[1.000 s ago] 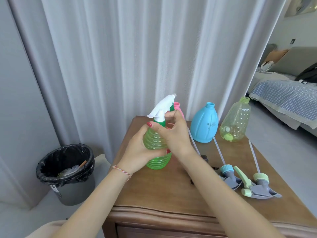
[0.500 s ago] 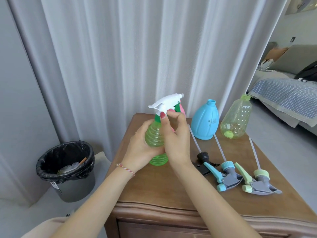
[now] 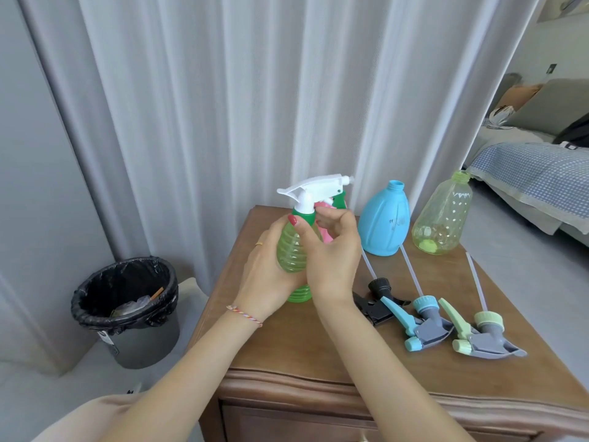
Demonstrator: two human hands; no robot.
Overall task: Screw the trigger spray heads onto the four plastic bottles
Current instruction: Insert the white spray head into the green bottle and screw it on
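gripping green bottle (image 3: 291,250), white spray head (image 3: 314,188)

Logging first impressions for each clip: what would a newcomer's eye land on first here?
The green ribbed bottle at the centre, held above the wooden table by the left hand while the right hand pinches the green collar under its white trigger head. Next, three loose spray heads lying at the right, with the blue bottle and the clear yellowish bottle standing uncapped behind them.

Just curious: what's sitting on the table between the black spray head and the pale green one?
The blue-trigger spray head, lying on the wooden table, in the head view.
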